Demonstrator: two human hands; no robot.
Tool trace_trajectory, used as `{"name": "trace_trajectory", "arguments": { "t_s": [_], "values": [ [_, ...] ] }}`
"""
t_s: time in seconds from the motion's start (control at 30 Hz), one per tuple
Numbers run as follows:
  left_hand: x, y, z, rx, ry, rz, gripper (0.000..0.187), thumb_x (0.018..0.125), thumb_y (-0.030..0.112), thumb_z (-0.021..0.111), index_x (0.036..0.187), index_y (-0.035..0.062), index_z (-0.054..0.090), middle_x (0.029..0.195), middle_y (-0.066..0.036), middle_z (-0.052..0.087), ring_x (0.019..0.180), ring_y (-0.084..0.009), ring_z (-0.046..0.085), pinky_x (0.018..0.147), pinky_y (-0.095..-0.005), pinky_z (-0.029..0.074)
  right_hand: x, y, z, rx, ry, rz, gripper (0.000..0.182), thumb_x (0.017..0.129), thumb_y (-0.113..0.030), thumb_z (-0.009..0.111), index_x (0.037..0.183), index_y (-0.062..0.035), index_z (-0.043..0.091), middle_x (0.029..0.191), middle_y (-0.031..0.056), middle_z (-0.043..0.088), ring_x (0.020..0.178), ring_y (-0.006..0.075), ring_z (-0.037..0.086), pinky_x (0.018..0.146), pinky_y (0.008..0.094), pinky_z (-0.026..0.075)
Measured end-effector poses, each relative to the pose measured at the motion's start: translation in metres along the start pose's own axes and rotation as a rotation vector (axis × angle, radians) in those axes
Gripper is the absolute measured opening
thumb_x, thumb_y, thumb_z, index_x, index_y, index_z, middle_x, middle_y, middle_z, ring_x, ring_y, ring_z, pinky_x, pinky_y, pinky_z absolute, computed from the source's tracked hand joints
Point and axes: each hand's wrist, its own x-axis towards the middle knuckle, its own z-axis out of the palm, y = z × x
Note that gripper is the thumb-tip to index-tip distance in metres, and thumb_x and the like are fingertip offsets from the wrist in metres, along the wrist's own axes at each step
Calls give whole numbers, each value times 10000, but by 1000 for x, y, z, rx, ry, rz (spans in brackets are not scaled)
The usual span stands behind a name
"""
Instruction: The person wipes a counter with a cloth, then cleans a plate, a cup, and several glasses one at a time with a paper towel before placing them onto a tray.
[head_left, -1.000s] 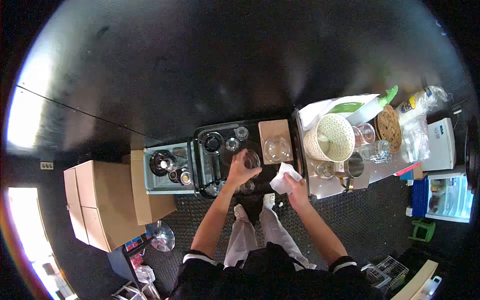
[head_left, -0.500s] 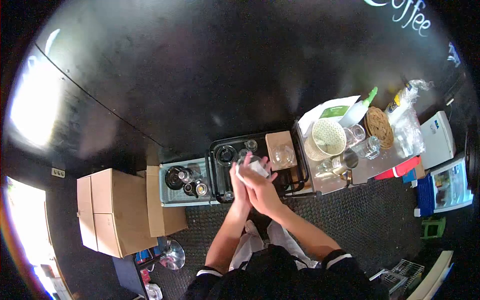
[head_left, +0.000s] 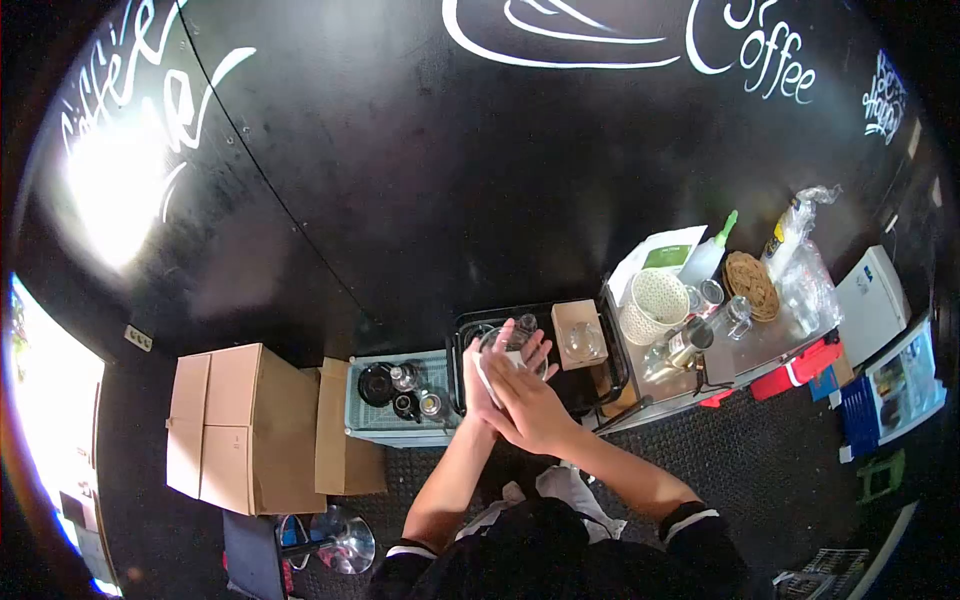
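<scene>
My left hand cradles a clear round glass piece, its fingers spread behind it; the exact kind of glassware is hard to tell. Pressed over it from the right is my right hand, with a white cloth or tissue between its fingers and the glass. Both hands meet above the black-framed tray cart. Just beyond the fingers, another small glass stands on the cart. Next to it is a cardboard box with a clear glass vessel on or in it.
Left of the cart, a pale crate holds dark and glass coffee ware. Large cardboard boxes stand farther left. On the right, a metal table carries a white woven basket, a metal jug, a spray bottle and a wicker basket.
The camera view has tilted up, showing more wall lettering. The hands stay together on the glass and cloth, with the right hand shifted slightly over it.
</scene>
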Motion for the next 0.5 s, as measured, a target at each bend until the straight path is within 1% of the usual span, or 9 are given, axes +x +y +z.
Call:
{"name": "trace_trajectory", "arguments": {
  "t_s": [0.1, 0.23, 0.3, 0.33, 0.37, 0.4, 0.43, 0.47, 0.5],
  "values": [
    [-16, 15, 14, 24, -17, -54, 577, 857, 522, 267, 1317, 176, 313, 1282, -164, 386, 1185, -320, 363, 978, -490, 286, -12, 5, -10, -2, -155, -68, 603, 844, -322, 484, 1272, 60, 299, 1284, 260, 347, 1185, 370, 367, 986, 435, 285],
    [-26, 19, 19, 122, 6, -93, 571, 862, 531, 285, 1303, 173, 334, 1225, -112, 443, 1141, -276, 413, 968, -439, 318, -12, 12, -17, -225, -37, -29, 622, 834, -328, 495, 1296, 28, 278, 1280, 241, 358, 1188, 370, 361, 975, 432, 307],
    [-20, 9, 13, 246, 201, 6, 607, 852, 579, 298, 1301, 173, 346, 1148, -75, 485, 1080, -244, 456, 950, -409, 347, -13, 5, -1, -160, -6, 29, 618, 820, -253, 524, 1313, 6, 256, 1283, 243, 348, 1181, 379, 363, 961, 428, 323],
    [-20, 6, 15, 251, 249, 68, 595, 834, 617, 318, 1178, 151, 454, 1013, -56, 528, 951, -211, 514, 864, -389, 415, -14, 6, 8, 75, 38, 72, 591, 816, -203, 526, 1310, -3, 269, 1267, 254, 361, 1167, 384, 377, 948, 429, 336],
    [-18, 3, 14, 251, 248, 70, 595, 834, 617, 318, 1178, 151, 454, 1013, -56, 528, 951, -211, 514, 864, -389, 415, -16, 5, 13, 312, 84, 114, 569, 813, -152, 527, 1307, -12, 281, 1251, 265, 374, 1153, 389, 391, 935, 430, 348],
    [-16, 0, 11, 291, 356, 108, 547, 834, 612, 329, 1082, 148, 478, 961, -42, 539, 902, -193, 527, 808, -373, 438, -20, -2, 13, 464, 136, 229, 426, 821, -103, 528, 1222, 0, 426, 1111, 221, 522, 1002, 292, 544, 834, 355, 436],
    [-15, -1, 6, 331, 466, 146, 513, 834, 607, 341, 986, 145, 503, 908, -28, 550, 853, -175, 539, 753, -356, 461, -22, 0, 15, 467, 134, 232, 426, 821, -103, 528, 1222, 0, 426, 1111, 221, 522, 1002, 292, 544, 834, 355, 436],
    [-18, 0, -1, 299, 317, 141, 425, 859, 553, 363, 866, 144, 477, 797, 0, 549, 761, -144, 549, 657, -305, 464, -25, 4, 18, 605, 185, 391, 347, 828, -118, 539, 1149, 6, 492, 1017, 172, 571, 908, 214, 568, 773, 305, 453],
    [-17, 1, -4, 417, 215, 183, 368, 889, 474, 379, 878, 124, 494, 775, 2, 558, 732, -128, 557, 646, -282, 464, -26, 6, 16, 739, 235, 553, 283, 835, -133, 549, 1076, 13, 559, 924, 122, 620, 813, 136, 593, 712, 255, 471]
  ]
}}
